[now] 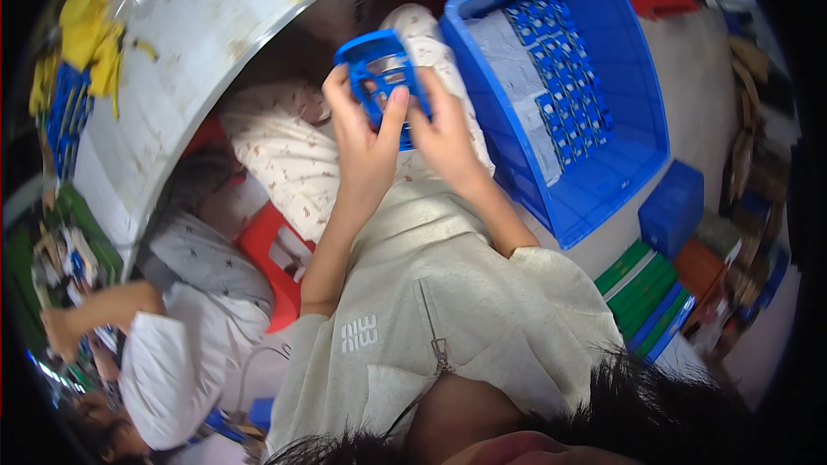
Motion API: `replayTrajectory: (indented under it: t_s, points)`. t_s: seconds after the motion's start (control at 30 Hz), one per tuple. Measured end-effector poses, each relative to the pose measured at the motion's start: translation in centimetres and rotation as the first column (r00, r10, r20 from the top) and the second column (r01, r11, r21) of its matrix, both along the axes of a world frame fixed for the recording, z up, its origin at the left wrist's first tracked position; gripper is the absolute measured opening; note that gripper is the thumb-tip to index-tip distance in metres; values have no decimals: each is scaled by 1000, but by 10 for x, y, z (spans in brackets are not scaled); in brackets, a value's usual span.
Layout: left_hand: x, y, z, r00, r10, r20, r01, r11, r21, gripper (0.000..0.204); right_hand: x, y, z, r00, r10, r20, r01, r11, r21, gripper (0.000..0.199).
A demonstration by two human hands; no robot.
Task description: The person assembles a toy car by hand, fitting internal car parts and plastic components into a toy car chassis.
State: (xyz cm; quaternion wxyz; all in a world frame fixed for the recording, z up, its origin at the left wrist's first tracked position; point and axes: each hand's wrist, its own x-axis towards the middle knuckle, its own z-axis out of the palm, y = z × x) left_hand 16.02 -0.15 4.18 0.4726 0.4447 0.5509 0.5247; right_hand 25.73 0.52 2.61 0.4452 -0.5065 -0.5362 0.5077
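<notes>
Both hands hold a blue plastic frame (369, 50) with cut-out openings, raised over my lap. My left hand (355, 131) grips its left side, with the thumb laid across the front. My right hand (446, 133) closes on the lower right edge, its thumb near the left thumb. The fingertips behind the frame are hidden. To the right of my hands stands a big blue bin (648, 112). Inside it, several small blue parts (570, 77) lie in rows beside pale grey sheets (508, 52).
A white table (198, 13) curves along the left, bearing yellow pieces (90, 30) and blue parts (69, 116). Another person in a white shirt (164, 370) sits at lower left, near a red stool (276, 263). A blue box (672, 207) and green crates (642, 288) stand at right.
</notes>
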Motion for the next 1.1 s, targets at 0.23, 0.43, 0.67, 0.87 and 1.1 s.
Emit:
replayTrajectory:
  t_s: [0.23,0.43,0.67,0.87,1.1]
  points:
    - [-57,-10,-13,981,55,-185,-89,979,-182,54,26,-16,11,858,510,-66,-513,858,-39,44]
    - [-274,-16,14,956,287,-61,-293,921,-257,44,156,4,-109,931,-334,145,346,936,-61,18]
    - [-384,13,12,337,307,-890,-660,751,9,67,261,-21,-323,699,79,711,255,901,-351,32]
    - [-361,40,11,-171,125,-977,-534,822,199,64,300,-67,-339,675,474,565,164,650,-742,30]
    - [-257,72,31,-194,509,-839,51,859,509,48,296,-92,-348,590,411,695,218,747,-628,30]
